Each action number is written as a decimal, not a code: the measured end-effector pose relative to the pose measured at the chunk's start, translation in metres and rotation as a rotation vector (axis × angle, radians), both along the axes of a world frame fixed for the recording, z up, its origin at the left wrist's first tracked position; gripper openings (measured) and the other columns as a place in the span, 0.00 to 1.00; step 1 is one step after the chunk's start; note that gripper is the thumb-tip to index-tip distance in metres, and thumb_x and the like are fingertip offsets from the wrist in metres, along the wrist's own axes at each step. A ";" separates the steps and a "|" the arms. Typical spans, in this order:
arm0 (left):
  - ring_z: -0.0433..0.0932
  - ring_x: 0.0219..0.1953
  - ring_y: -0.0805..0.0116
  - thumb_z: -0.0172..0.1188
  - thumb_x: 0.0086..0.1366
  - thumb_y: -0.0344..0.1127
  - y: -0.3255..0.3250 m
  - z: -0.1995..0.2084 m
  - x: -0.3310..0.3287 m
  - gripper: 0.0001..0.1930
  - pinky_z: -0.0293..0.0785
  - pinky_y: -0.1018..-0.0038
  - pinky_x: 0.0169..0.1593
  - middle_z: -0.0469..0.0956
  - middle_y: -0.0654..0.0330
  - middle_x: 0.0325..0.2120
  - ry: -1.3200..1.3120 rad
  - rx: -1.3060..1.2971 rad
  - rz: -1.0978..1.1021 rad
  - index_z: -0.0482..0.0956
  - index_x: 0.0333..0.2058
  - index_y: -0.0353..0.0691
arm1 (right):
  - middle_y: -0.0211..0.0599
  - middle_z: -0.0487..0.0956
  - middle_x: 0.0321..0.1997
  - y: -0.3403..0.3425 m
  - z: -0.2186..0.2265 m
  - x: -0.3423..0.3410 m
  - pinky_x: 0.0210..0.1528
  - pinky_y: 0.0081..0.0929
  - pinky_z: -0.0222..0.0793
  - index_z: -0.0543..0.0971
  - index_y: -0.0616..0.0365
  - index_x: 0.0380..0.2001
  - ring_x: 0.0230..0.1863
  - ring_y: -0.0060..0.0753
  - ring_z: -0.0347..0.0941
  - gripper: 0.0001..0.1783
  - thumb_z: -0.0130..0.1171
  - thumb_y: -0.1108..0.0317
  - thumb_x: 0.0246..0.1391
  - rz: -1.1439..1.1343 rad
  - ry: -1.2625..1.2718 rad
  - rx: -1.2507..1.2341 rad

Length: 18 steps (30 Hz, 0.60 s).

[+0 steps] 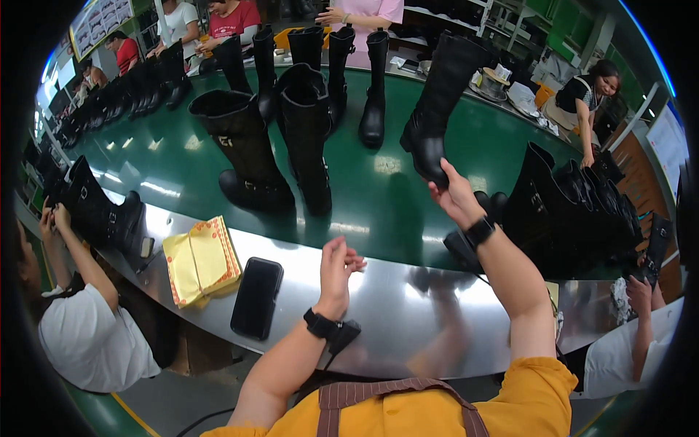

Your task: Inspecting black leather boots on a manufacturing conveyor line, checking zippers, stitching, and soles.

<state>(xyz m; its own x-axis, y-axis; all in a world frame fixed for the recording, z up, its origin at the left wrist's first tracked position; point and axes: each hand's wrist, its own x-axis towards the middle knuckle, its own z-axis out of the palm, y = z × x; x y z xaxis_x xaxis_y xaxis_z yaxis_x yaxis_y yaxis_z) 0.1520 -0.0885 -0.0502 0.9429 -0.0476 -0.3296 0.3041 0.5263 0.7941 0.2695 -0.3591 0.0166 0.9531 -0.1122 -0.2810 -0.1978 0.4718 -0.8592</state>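
Note:
My right hand (460,195) is closed on the toe of a tall black boot (443,95), which is held up over the green table with its shaft leaning to the right. Over the metal edge, my left hand (337,275) holds nothing; its fingers are loosely bent and apart. Beyond it, two tall black boots with buckles stand upright, a wide-shafted boot (251,156) and a narrower boot (306,138). A single slim boot (374,95) stands farther back, left of the held one.
On the metal ledge (378,298) lie a black smartphone (257,297) and a tied stack of yellow paper (200,261). Several black boots (546,211) crowd the right side. Co-workers handle a boot (102,207) at left and another boot (657,247) at right; others stand across the table.

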 end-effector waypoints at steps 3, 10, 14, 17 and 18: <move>0.75 0.33 0.69 0.45 0.74 0.38 0.001 -0.007 0.001 0.15 0.76 0.71 0.40 0.72 0.60 0.31 -0.082 0.002 -0.044 0.66 0.53 0.36 | 0.36 0.77 0.39 -0.010 -0.033 0.117 0.29 0.24 0.70 0.65 0.54 0.48 0.30 0.32 0.77 0.22 0.59 0.54 0.61 -0.022 -0.123 -0.056; 0.75 0.33 0.70 0.49 0.72 0.35 0.003 -0.003 -0.002 0.12 0.75 0.72 0.40 0.73 0.60 0.31 -0.013 -0.019 -0.110 0.71 0.48 0.34 | 0.50 0.55 0.68 -0.006 -0.112 0.240 0.36 0.41 0.80 0.28 0.39 0.71 0.41 0.51 0.78 0.55 0.60 0.55 0.60 -0.068 0.068 0.035; 0.75 0.32 0.70 0.50 0.71 0.33 0.000 -0.007 -0.003 0.10 0.75 0.71 0.40 0.74 0.60 0.30 0.003 0.053 -0.141 0.72 0.45 0.34 | 0.46 0.66 0.61 -0.006 -0.112 0.254 0.28 0.33 0.79 0.35 0.42 0.72 0.32 0.38 0.80 0.53 0.61 0.48 0.58 -0.025 0.224 -0.277; 0.75 0.31 0.70 0.51 0.70 0.32 0.001 -0.008 -0.002 0.08 0.76 0.71 0.38 0.74 0.60 0.28 -0.029 0.030 -0.139 0.72 0.44 0.35 | 0.49 0.78 0.34 0.012 -0.107 0.226 0.12 0.27 0.68 0.53 0.62 0.62 0.20 0.34 0.77 0.43 0.61 0.47 0.57 -0.072 0.225 -0.371; 0.75 0.31 0.70 0.51 0.70 0.32 0.002 -0.008 -0.001 0.08 0.76 0.71 0.38 0.74 0.60 0.28 -0.036 0.031 -0.178 0.72 0.44 0.35 | 0.45 0.78 0.29 0.014 -0.101 0.207 0.14 0.26 0.68 0.56 0.65 0.61 0.19 0.32 0.76 0.42 0.60 0.46 0.58 0.059 0.201 -0.453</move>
<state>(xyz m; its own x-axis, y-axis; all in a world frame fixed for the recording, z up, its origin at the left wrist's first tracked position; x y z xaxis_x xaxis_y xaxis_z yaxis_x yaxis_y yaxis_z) 0.1513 -0.0868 -0.0584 0.9318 -0.2053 -0.2993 0.3611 0.4421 0.8211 0.4764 -0.3453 -0.0840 0.8936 -0.2129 -0.3952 -0.3955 0.0431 -0.9175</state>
